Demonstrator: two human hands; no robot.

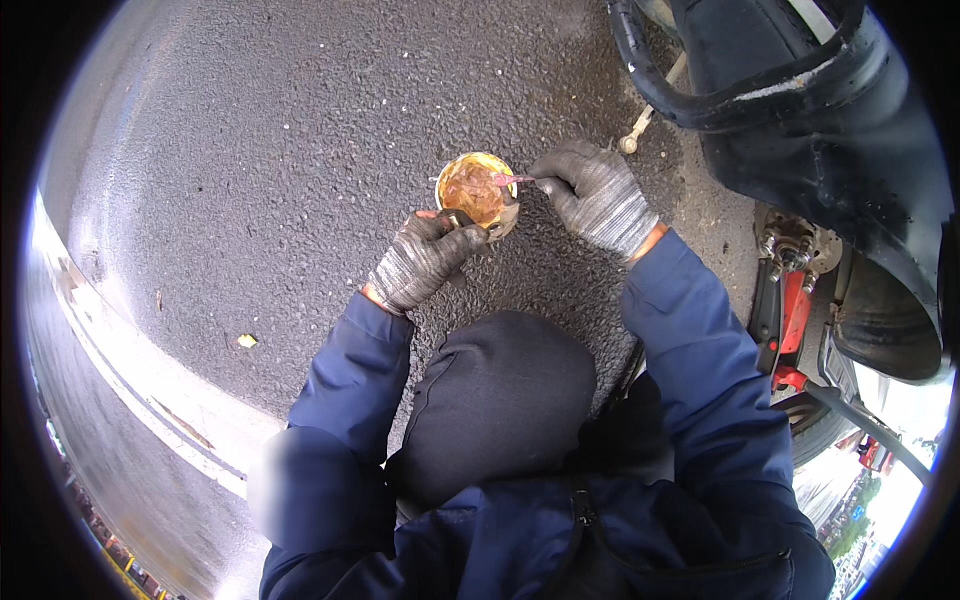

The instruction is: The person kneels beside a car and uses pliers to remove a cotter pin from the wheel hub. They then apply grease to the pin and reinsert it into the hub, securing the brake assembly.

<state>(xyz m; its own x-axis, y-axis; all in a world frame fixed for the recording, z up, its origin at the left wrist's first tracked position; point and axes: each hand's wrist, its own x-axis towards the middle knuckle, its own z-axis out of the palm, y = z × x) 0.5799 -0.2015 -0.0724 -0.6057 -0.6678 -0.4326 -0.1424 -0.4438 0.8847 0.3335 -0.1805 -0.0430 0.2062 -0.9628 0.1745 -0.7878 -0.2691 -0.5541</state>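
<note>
A round tub (478, 157) with a yellow rim and amber paste inside is above my knee. My gloved left hand (425, 258) is closed at its lower rim, fingertips around a small object I cannot make out; a greyish piece (505, 215) shows beside them at the rim. My gloved right hand (590, 200) pinches a thin pink-red tool (508, 180), whose end reaches into the tub over the paste.
At the right are a vehicle's black wheel-arch liner (800, 150), a bare hub (790, 245), a red jack (795, 315), a tyre (805, 430) and a metal rod (630, 142) above my right hand. Wet asphalt (260, 170) lies underneath, with a white painted line (140, 385) at left.
</note>
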